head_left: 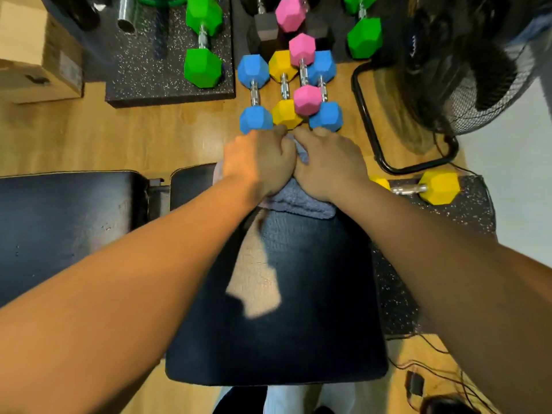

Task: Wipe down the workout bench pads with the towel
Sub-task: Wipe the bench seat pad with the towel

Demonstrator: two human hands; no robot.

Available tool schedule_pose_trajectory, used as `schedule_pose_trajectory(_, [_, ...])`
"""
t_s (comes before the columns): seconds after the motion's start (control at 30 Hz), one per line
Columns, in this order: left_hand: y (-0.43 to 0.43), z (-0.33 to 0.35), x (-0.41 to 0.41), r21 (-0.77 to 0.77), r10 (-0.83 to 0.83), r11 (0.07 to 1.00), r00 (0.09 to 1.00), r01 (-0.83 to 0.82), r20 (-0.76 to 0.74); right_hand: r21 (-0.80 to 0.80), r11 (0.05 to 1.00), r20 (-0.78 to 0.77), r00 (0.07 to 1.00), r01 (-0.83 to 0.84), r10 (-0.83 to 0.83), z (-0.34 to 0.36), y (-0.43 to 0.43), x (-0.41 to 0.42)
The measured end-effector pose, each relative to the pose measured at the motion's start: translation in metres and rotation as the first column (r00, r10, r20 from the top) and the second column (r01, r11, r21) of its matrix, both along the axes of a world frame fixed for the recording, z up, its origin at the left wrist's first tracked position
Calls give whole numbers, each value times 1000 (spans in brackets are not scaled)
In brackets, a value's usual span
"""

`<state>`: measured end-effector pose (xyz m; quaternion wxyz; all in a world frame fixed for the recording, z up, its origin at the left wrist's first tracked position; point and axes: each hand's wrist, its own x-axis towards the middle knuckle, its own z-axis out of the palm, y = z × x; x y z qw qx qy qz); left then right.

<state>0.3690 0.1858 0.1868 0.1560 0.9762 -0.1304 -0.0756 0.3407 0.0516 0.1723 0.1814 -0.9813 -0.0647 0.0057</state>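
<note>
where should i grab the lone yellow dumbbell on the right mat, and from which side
By the chrome handle of the yellow dumbbell, from above: it lies flat on the speckled mat, and the bar is the narrow part between its hex heads. The right hand, gripping the towel, is nearest.

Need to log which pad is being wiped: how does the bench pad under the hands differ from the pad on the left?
The centre pad carries the towel at its far end, gripped by the left hand and right hand; the left pad has no towel or hand on it. The centre pad runs away from the camera; the left pad runs sideways, off the frame edge. Both are black, glossy upholstery.
</note>
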Motion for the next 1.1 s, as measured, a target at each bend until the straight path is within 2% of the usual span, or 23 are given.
schedule_pose_trajectory(0.1, [-32, -3, -2, -4, -52, 999, 998, 52, 46, 31, 997, 33, 997, 70, -71, 0, -28, -11])
schedule_pose_trajectory(0.27, [-67, -7, -9, -1, -191, 981, 973, 193, 127, 228, 919, -71, 947, 322, -314, -8, -53, -32])
schedule_pose_trajectory(0.37, [-66, -9, -20, -41, -172, 983, 978, 178, 121, 275, 885, -97, 927, 375, -362, -9, -50, -42])
schedule_pose_trajectory(0.43, [-64, -9, -30, -83, -158, 983, 983, 166, 95, 287, 873, -109, 919, 395, -380, -8, -49, -51])
schedule_pose_trajectory(0.53, [-63, -10, -44, -66, -166, 983, 984, 170, 65, 313, 855, -144, 910, 415, -389, -6, -51, -67])
schedule_pose_trajectory(0.8, [-64, -9, -111, -136, -162, 975, 980, 177, 117, 321, 861, -223, 915, 394, -336, -2, -52, -126])
schedule_pose_trajectory(1.1, [-61, -13, -186, -134, -154, 976, 980, 170, 122, 419, 813, -262, 911, 405, -319, -6, -49, -200])
